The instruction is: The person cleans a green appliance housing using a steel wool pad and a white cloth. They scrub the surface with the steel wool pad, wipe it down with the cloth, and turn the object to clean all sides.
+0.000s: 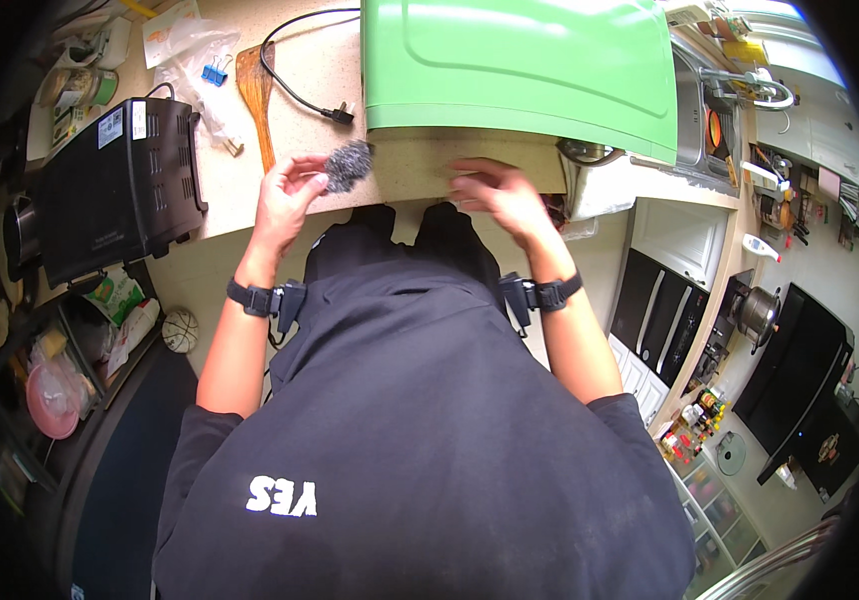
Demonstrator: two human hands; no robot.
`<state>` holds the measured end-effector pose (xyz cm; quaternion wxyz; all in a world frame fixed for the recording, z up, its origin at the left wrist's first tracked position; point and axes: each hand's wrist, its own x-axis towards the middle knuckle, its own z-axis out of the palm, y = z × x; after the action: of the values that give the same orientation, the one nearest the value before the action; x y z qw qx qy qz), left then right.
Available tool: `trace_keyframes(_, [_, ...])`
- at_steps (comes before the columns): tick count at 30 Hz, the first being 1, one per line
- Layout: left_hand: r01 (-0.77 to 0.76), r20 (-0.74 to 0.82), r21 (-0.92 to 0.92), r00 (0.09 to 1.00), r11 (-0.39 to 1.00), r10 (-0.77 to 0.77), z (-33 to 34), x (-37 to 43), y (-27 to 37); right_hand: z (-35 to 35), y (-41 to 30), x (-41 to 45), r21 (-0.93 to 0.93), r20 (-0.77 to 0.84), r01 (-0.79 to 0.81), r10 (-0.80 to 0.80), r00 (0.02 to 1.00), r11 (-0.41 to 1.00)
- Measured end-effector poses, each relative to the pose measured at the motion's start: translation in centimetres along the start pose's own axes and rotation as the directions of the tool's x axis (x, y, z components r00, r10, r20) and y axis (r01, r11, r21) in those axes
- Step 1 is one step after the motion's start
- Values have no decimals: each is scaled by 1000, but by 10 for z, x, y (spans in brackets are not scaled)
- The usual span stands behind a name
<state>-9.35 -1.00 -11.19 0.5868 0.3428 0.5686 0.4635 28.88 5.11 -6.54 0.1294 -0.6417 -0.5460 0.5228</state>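
Observation:
My left hand (283, 202) pinches a dark grey, fibrous wad (348, 165) between thumb and fingers; it looks like steel wool. It is held over the front edge of the speckled countertop (309, 52). My right hand (504, 196), a little blurred, hangs in front of the counter with its fingers apart and nothing visible in them. Just beyond both hands stands a large light-green box-shaped casing (519, 75). A wooden spatula (255, 97) lies beyond my left hand, and a black power plug (339, 114) on a cord rests beside the casing.
To the left sits a black appliance (107, 195) with vent slots. A blue binder clip (214, 73) lies on a clear plastic bag (201, 97). At the right are a steel sink (690, 112) and a steel pot (758, 315). A ball (180, 331) lies on the floor.

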Motion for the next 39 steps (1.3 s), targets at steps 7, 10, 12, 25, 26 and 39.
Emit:
trace_keyframes(7, [-103, -243, 434, 943, 895, 226, -14, 29, -33, -126, 189, -9, 412, -798, -331, 512, 319, 849])
trace_keyframes(10, [-97, -272, 551, 918, 829, 289, -11, 21, -27, -115, 204, 18, 972, -114, -148, 919, 377, 181])
trace_keyframes(12, [-106, -266, 588, 911, 802, 315, -10, 18, -21, -115, 234, 25, 982, -87, -80, 781, 618, 173])
trace_keyframes(25, [-46, -266, 567, 935, 823, 236, -10, 14, -26, -159, 249, -4, 879, -477, 399, 499, 724, 261])
trace_keyframes(26, [-43, -304, 577, 915, 815, 264, -15, 7, -24, -166, 218, -6, 901, -419, 417, 492, 763, 121])
trace_keyframes(39, [-341, -192, 442, 867, 830, 459, 28, 47, 67, -109, -126, -86, -417, -794, 516, -576, 193, 748])
